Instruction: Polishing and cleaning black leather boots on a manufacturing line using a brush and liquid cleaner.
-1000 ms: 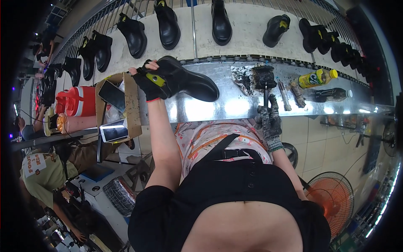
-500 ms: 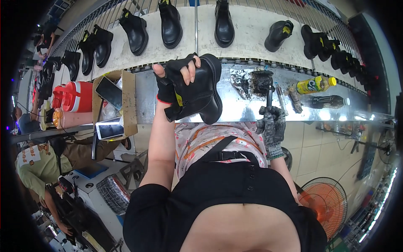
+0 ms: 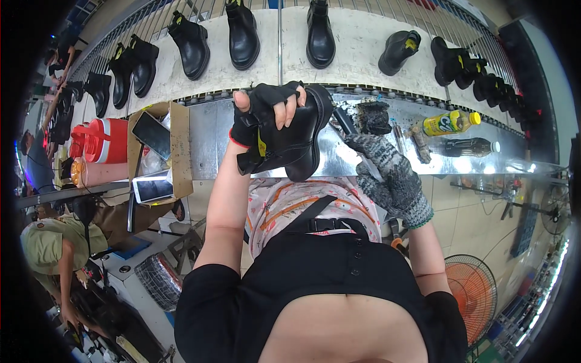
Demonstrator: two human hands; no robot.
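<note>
above the shiny metal workbench (image 3: pixel 206 142), the left hand (image 3: pixel 266 109), in a black fingerless glove, grips a black ankle boot (image 3: pixel 290 142) of smooth glossy leather, fingers curled tight over its upper. the boot's long axis runs slantwise, toe up toward the conveyor, chunky heel down toward the person's left. just right of the boot, the right hand (image 3: pixel 387 175), in a speckled grey knit glove, closes around a thin tool (image 3: pixel 348 130) whose tip nears the sole. beyond the boot sit a dark glue pot (image 3: pixel 373 117), a yellow bottle (image 3: pixel 451 123), and a row of black boots (image 3: pixel 242 33) on the pale belt.
</note>
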